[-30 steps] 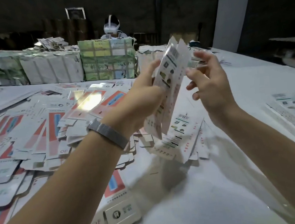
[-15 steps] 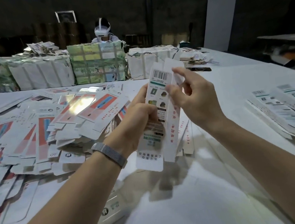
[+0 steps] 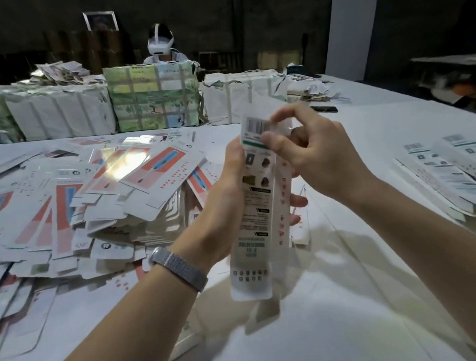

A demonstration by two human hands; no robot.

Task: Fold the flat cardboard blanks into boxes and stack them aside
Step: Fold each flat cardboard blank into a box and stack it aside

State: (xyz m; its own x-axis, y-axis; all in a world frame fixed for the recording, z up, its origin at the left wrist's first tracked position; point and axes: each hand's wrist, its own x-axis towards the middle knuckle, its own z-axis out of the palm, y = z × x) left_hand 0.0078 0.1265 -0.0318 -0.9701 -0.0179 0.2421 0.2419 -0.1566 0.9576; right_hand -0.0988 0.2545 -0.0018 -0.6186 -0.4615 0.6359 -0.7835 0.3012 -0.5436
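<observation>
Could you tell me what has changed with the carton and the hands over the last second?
The carton has come down from a raised tilt to nearly upright before the person. The right hand, open beside it a second ago, now pinches its barcode end. The left hand keeps its grip on the middle. The heap of flat blanks looks unchanged.

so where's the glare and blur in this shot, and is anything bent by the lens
Head view: glare washes out the glossy blanks atop the pile at left; the held box is soft at its top flap where the right hand pinches it; the table edge and forearms bow with wide-angle distortion; the back wall is dim.
</observation>
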